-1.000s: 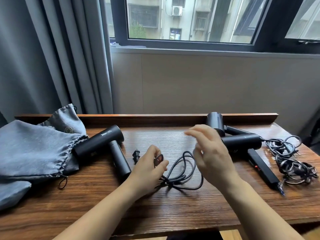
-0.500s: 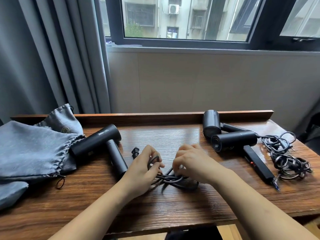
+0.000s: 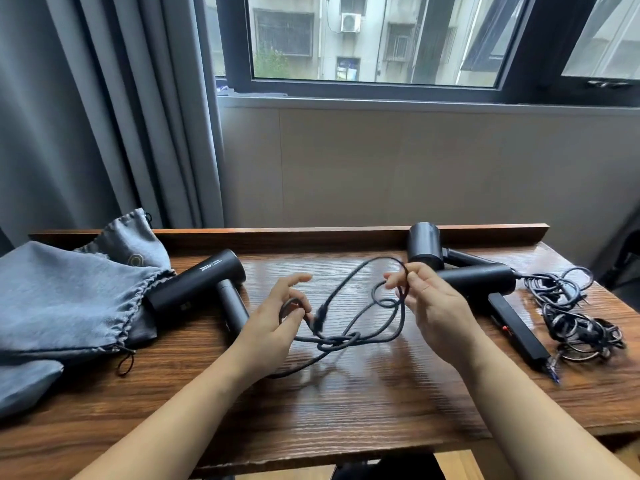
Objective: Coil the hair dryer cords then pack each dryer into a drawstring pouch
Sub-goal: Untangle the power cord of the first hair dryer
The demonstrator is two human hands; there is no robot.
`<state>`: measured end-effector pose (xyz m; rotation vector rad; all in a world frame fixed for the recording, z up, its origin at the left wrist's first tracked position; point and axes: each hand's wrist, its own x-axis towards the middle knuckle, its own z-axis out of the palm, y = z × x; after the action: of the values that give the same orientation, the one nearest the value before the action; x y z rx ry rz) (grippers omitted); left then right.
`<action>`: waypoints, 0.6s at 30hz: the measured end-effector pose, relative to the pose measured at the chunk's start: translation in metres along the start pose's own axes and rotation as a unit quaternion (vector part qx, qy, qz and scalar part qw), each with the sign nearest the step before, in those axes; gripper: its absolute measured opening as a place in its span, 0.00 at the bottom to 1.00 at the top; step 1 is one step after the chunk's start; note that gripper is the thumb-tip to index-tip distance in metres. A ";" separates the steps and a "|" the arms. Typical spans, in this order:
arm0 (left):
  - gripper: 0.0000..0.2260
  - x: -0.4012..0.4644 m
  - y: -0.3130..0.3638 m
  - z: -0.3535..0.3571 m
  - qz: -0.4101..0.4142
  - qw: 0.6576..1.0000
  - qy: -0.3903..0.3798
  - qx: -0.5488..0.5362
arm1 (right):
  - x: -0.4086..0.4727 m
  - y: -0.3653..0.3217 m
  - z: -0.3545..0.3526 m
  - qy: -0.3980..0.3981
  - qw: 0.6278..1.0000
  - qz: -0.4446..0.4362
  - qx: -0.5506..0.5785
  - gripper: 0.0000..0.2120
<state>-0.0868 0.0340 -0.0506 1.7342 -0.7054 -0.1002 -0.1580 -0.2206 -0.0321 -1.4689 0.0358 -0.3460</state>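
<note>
Wooden tabletop (image 3: 346,403) below window: hands have parted since half a second ago, left hand (image 3: 277,320) and right hand (image 3: 429,306) each pinching the cord (image 3: 349,337), lifted mid-table, coil drawn out, unfinished.

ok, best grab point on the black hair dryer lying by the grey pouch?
Probably the handle of the black hair dryer, taken from above: it is a slim cylinder lying flat on the wooden table and pointing toward the person. The barrel is thicker, and its far end touches the grey drawstring pouch.
</note>
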 end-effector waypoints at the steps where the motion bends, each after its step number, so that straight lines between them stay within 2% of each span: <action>1: 0.19 0.001 -0.001 -0.001 -0.006 1.000 -0.005 -0.001 | 0.004 -0.002 0.000 0.045 0.996 0.027 0.070 0.13; 2: 0.20 0.001 -0.002 -0.002 -0.018 1.000 -0.007 -0.003 | 0.009 -0.003 0.000 0.094 0.987 0.059 0.113 0.14; 4: 0.20 0.002 -0.004 -0.001 -0.038 0.999 -0.010 -0.025 | 0.016 -0.004 0.001 0.171 0.973 0.122 0.095 0.13; 8: 0.17 0.003 -0.005 0.001 -0.047 0.998 -0.014 -0.027 | 0.019 0.004 0.003 0.183 0.968 0.169 -0.031 0.10; 10: 0.15 0.003 -0.006 0.002 -0.027 0.999 0.003 0.034 | 0.018 0.005 0.004 0.180 0.966 0.175 -0.062 0.09; 12: 0.10 0.004 -0.007 0.001 0.049 0.985 0.059 0.154 | 0.017 0.002 0.004 0.191 0.962 0.190 -0.044 0.09; 13: 0.09 0.004 -0.007 0.000 0.108 0.966 0.084 0.220 | 0.017 0.002 0.005 0.193 0.961 0.197 -0.019 0.10; 15: 0.10 0.003 -0.004 0.000 0.244 0.902 0.101 0.343 | 0.016 0.001 0.006 0.184 0.961 0.204 0.023 0.12; 17: 0.08 0.000 0.001 0.009 0.349 0.826 0.065 0.438 | 0.016 -0.002 0.008 0.176 0.962 0.197 0.067 0.11; 18: 0.09 -0.003 0.003 0.015 0.367 0.802 0.031 0.470 | 0.016 -0.003 0.008 0.178 0.960 0.195 0.093 0.10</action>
<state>-0.0970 0.0218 -0.0530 2.2025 -1.4921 1.0015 -0.1412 -0.2168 -0.0247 -1.1655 0.5615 -0.2784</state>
